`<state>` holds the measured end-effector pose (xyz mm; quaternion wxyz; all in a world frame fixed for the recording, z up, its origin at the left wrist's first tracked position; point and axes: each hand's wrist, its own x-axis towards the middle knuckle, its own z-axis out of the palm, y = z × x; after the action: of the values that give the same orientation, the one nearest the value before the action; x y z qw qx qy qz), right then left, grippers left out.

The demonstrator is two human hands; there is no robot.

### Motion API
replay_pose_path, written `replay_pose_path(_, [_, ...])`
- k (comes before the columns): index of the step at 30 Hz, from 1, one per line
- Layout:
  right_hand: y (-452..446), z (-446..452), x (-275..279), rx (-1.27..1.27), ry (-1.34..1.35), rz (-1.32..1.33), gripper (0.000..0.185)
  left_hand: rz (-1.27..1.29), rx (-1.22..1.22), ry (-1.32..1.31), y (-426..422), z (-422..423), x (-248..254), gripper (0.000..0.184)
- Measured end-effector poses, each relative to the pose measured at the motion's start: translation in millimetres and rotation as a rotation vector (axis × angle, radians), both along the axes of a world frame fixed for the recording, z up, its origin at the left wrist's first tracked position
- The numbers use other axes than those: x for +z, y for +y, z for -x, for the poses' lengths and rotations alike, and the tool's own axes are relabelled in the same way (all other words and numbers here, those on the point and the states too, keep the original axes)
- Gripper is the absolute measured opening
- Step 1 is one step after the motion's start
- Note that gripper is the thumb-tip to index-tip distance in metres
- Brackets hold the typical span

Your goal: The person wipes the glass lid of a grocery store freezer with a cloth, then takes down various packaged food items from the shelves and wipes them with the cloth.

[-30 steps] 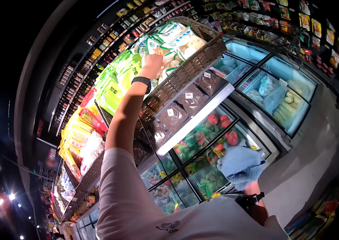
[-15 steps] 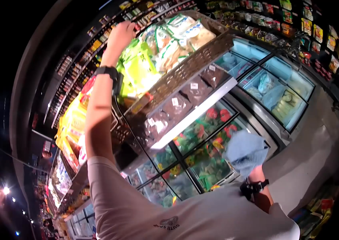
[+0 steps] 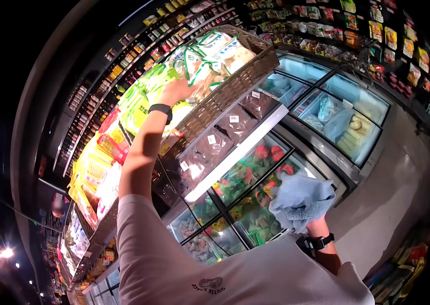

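My left hand (image 3: 175,92) is stretched over the wicker basket (image 3: 220,99), low over the edge between the bright green bags (image 3: 146,94) and the clear bags with white and green print (image 3: 215,58). One finger points right toward the clear bags; the others are partly hidden, and I see nothing held. Whether the fingertips touch a bag is unclear. Lower right, my right hand (image 3: 318,227) is closed on a crumpled blue-grey cloth (image 3: 301,198), above the glass lids of a freezer.
Below the basket is a ledge with dark packets (image 3: 235,124) and a white front edge. Chest freezers (image 3: 344,114) with sliding glass lids stand below and to the right. Yellow bags (image 3: 90,170) fill the basket's left side. Stocked shelves (image 3: 123,63) line the back; grey floor (image 3: 382,198) shows at right.
My left hand has come down and to the right, from above the green bags to low over them. The cloth in my right hand has shifted slightly left and is more crumpled.
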<state>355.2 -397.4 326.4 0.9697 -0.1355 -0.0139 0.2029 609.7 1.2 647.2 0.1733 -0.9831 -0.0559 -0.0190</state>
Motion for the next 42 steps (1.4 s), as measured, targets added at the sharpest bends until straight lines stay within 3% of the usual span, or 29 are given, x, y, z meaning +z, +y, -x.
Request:
replay_pose_path(5, [-9.5,4.6,-7.6,-0.034,0.034,-0.019,0.069,0.178,-0.023,-0.063,19.0,2.6,-6.0,0.057])
replay_pose_path(7, [-8.5,4.0,-7.0,-0.034,0.034,-0.014,0.069,0.186,-0.002,-0.289,36.4,-2.5,-13.5,0.055])
replay_pose_path(13, [4.7,-2.3,2.2,0.006,0.020,0.002,0.071,0.616,-0.049,-0.770,27.8,13.8,26.5,0.056])
replay_pose_path(16, [10.2,-2.2,6.2,0.023,0.014,0.007,0.071,1.365,-0.281,-0.900,-35.4,65.6,66.1,0.052])
replay_pose_path(17, [12.0,-3.4,7.9,0.029,0.009,0.009,0.071,1.456,-0.335,-0.972,-51.7,79.0,76.4,0.045])
replay_pose_path(19, [14.7,-3.8,12.9,0.045,-0.003,0.018,0.072,1.499,-0.455,-0.978,-70.6,111.0,90.5,0.044])
replay_pose_path(21, [16.1,-3.3,18.0,0.052,-0.019,0.042,0.072,1.346,-0.403,-0.911,-94.3,153.6,94.4,0.042])
replay_pose_path(23, [17.5,-8.1,26.2,0.038,-0.059,0.089,0.071,1.445,-0.359,-0.861,-106.4,186.9,90.7,0.041])
replay_pose_path(26, [23.2,-18.2,54.8,-0.043,-0.209,0.229,0.071,1.462,-0.231,-0.782,-118.4,246.4,70.5,0.040])
replay_pose_path(27, [27.6,-23.6,68.7,-0.084,-0.293,0.298,0.071,1.484,-0.047,-0.983,-129.8,260.4,58.0,0.039])
replay_pose_path(28, [35.5,-29.9,83.1,-0.122,-0.394,0.381,0.070,1.470,-0.291,-0.687,-108.2,286.4,40.8,0.039])
replay_pose_path(29, [44.2,-35.9,96.7,-0.152,-0.490,0.459,0.070,1.430,-0.316,-0.640,-101.3,304.9,24.0,0.036])
replay_pose_path(33, [97.6,-39.6,126.9,-0.119,-1.023,0.772,0.069,1.453,-0.058,-0.497,-120.7,334.1,-40.3,0.029])
replay_pose_path(36, [115.3,0.6,114.5,0.042,-1.304,0.821,0.069,1.842,0.314,-0.236,-143.4,315.4,-67.0,0.041])
replay_pose_path(37, [118.9,12.5,106.6,0.089,-1.335,0.829,0.069,1.970,0.382,-0.167,-137.9,305.7,-88.2,0.047])
replay_pose_path(39, [124.1,28.3,88.6,0.170,-1.330,0.839,0.068,2.020,0.475,-0.017,-115.4,293.9,-128.6,0.040])
replay_pose_path(42, [128.0,35.2,68.6,0.282,-1.245,0.834,0.068,2.048,0.384,0.004,-96.7,301.4,-180.5,0.029])
